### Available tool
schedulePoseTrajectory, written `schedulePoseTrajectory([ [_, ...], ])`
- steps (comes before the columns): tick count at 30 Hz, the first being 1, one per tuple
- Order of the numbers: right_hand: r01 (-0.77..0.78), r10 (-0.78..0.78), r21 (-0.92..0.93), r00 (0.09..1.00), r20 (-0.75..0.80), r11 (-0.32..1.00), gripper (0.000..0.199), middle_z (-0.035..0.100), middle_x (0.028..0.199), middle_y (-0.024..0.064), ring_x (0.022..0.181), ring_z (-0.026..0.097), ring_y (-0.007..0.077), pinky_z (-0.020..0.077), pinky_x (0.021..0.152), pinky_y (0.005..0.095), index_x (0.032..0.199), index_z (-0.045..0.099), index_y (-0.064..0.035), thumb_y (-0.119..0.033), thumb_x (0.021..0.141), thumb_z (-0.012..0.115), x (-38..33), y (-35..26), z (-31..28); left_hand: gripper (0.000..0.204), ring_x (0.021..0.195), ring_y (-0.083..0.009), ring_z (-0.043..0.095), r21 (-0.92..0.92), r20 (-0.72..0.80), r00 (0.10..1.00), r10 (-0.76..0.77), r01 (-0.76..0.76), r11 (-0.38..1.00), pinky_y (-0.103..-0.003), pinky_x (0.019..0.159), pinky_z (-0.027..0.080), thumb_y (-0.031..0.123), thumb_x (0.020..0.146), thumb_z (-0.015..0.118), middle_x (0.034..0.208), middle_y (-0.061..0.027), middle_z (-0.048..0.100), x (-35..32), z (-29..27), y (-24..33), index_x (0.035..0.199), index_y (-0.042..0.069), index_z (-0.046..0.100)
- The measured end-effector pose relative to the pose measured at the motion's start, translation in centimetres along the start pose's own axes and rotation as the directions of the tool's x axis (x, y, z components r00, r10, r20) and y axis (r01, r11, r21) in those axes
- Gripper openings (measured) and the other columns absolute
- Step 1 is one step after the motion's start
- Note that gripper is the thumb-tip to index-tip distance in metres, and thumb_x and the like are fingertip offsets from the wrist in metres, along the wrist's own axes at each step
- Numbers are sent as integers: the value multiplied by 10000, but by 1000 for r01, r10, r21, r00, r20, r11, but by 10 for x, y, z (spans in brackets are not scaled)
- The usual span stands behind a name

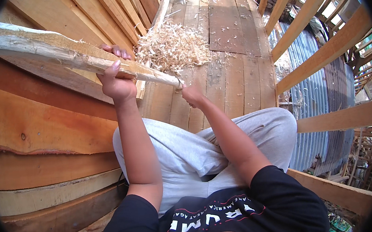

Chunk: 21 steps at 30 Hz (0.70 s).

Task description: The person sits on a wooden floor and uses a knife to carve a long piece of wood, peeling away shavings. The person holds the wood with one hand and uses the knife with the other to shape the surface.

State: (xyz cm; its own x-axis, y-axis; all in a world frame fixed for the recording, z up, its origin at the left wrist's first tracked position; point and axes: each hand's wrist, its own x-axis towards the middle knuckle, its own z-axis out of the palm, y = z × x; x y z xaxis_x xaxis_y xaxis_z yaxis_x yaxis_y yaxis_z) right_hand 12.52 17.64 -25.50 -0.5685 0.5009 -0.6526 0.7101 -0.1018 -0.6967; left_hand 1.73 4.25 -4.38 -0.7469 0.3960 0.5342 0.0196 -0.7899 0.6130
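A long, pale wooden pole [61, 52] with a rough, partly shaved surface slants from the upper left down toward the middle, thick at the far left and thinner at its near end. My left hand [117, 80] is wrapped around its middle stretch, thumb on the near side and fingertips showing over the far side. At the thin end, my right hand [194, 96] is closed around the pole's tip. The fingers there are partly hidden, so their exact grip is hard to make out.
A heap of curled wood shavings [174, 45] lies on the plank floor [232, 82] beyond the pole. Stacked boards [42, 116] line the left side. Wooden railing slats [325, 73] run along the right, with corrugated metal sheets [303, 51] below them. My crossed legs [175, 146] are close beneath my arms.
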Motion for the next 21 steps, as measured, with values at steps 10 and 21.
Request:
schedulePoseTrajectory([
  [10,351,-420,-292,880,-221,890,531,635,952,344,956,623,473,484,835,510,995,642,115,-321,959,343,-19,-22,9,263,694,-162,470,26,103,993,-48,46,999,-341,700,424,103,790,635,756,-66,469,3,-8,-4,996,59,479],
  [21,352,-372,-140,915,-154,925,560,619,989,365,967,602,500,451,912,512,929,635,149,-319,920,328,-79,-72,-10,326,698,-173,465,67,120,988,-95,87,994,-347,706,420,119,703,606,771,-81,450,-2,-2,-3,989,47,467],
])
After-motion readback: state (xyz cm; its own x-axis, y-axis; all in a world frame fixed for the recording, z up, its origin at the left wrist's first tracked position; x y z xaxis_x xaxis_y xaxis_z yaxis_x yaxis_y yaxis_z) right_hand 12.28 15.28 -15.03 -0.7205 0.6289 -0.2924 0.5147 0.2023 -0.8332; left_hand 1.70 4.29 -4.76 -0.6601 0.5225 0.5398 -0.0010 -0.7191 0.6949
